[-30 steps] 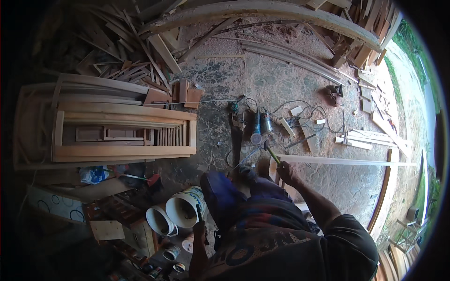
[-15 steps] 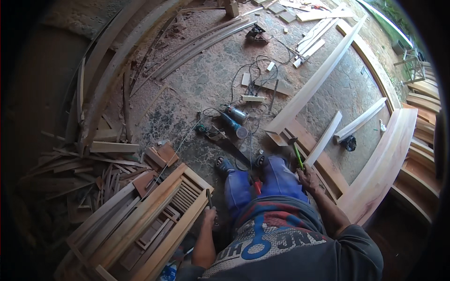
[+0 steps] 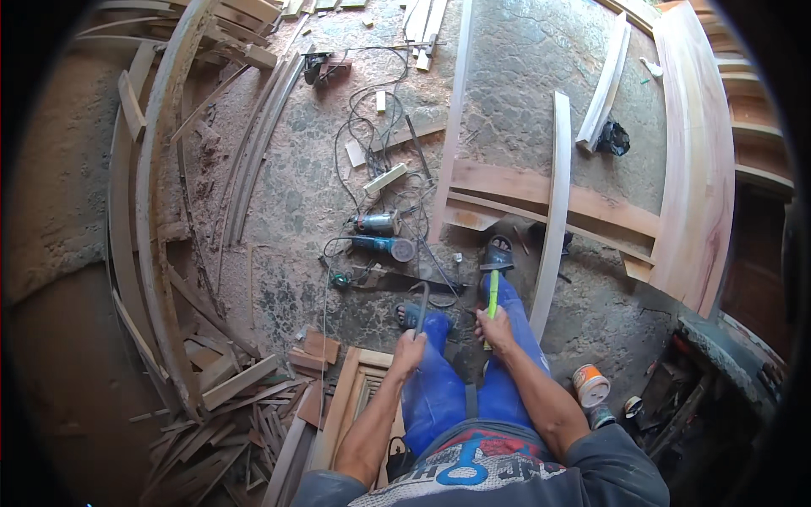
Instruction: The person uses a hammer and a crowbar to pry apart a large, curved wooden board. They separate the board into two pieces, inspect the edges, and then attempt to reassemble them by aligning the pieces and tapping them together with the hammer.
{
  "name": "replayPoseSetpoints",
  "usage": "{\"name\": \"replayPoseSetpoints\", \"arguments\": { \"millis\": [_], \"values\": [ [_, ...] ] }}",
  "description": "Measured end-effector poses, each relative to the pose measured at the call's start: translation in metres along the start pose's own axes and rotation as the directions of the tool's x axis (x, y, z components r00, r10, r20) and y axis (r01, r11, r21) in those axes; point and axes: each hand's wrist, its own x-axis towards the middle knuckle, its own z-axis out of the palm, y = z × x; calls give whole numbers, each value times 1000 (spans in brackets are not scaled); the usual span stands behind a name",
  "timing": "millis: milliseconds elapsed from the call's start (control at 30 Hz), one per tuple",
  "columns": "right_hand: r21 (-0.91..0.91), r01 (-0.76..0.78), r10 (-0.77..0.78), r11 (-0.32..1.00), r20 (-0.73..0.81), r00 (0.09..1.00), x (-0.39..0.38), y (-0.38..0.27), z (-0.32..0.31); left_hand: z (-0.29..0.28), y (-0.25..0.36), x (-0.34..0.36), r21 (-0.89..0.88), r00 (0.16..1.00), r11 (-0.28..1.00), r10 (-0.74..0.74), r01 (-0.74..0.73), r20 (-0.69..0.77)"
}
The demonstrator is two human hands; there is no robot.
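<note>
My left hand (image 3: pixel 410 351) is closed around a grey metal pry bar (image 3: pixel 422 306) whose bent end points up, over my left shin. Beside it, my right hand (image 3: pixel 494 328) grips the bright green handle of a hammer (image 3: pixel 493 294). Its dark head is hard to make out against my right sandal (image 3: pixel 498 253). A long pale plank (image 3: pixel 553 211) slants just right of my right leg. By my left forearm lies a slatted wooden frame (image 3: pixel 342 397), partly hidden by that arm.
An angle grinder (image 3: pixel 384 246), another power tool (image 3: pixel 376 222), a handsaw (image 3: pixel 397 280) and tangled cords lie on the floor ahead. Wood scraps (image 3: pixel 253 431) pile up at the left. Wide boards (image 3: pixel 693 160) and an orange-and-white tub (image 3: pixel 590 384) stand at the right.
The view has turned to the right. My left hand has come off the wooden frame's edge with the pry bar, and my right hand has brought the hammer in front of my right leg.
</note>
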Motion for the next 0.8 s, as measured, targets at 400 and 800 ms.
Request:
{"name": "replayPoseSetpoints", "arguments": {
  "millis": [400, 800],
  "values": [
    [435, 81, -12, 897, -159, 987, 180, -34, -43, 58, 244, 55, 422, 704, 629, 709, -653, 32],
    [713, 238, -166, 659, -171, 971, 461, -86, -102, 8, 344, 232, 306, 840, 848, 503, -433, -204]
  ]
}}
